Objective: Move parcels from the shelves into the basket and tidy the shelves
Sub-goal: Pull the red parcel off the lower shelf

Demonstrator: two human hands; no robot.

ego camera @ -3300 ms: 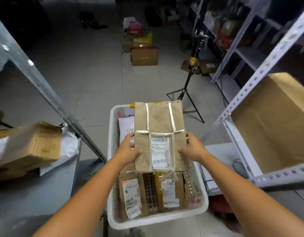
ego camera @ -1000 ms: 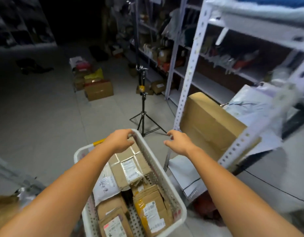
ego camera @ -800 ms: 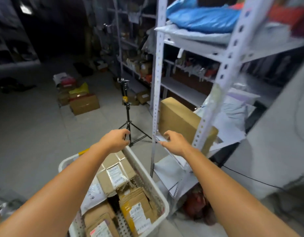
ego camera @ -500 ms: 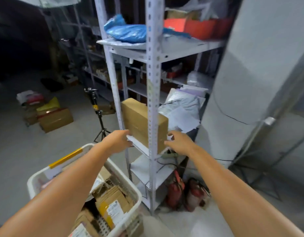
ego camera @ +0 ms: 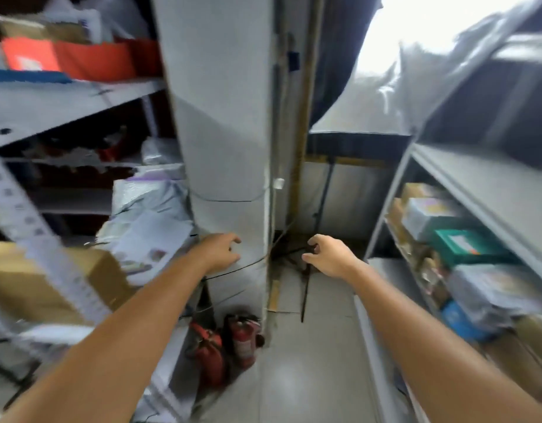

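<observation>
Both of my hands hang in the air in front of me, holding nothing. My left hand (ego camera: 222, 251) floats before a grey pillar (ego camera: 224, 117), fingers loosely curled. My right hand (ego camera: 326, 254) is level with it, over the floor gap between two shelf units. On the left shelf (ego camera: 65, 105) lie a big brown carton (ego camera: 50, 288) and white and grey mailer bags (ego camera: 147, 221). The right shelf (ego camera: 465, 178) carries several parcels, among them a green box (ego camera: 465, 244) and a white box (ego camera: 428, 215). The basket is out of view.
Two red fire extinguishers (ego camera: 230, 343) lie on the floor at the pillar's foot. Cables and a dark tripod leg (ego camera: 305, 285) cross the gap behind my hands. A red box (ego camera: 80, 59) sits on the upper left shelf. Plastic sheeting (ego camera: 401, 87) hangs at the upper right.
I set the taped parcel into the basket, let go, and turned right. The basket has left the view; the pillar and a second shelf unit now face me. Both hands are empty.
</observation>
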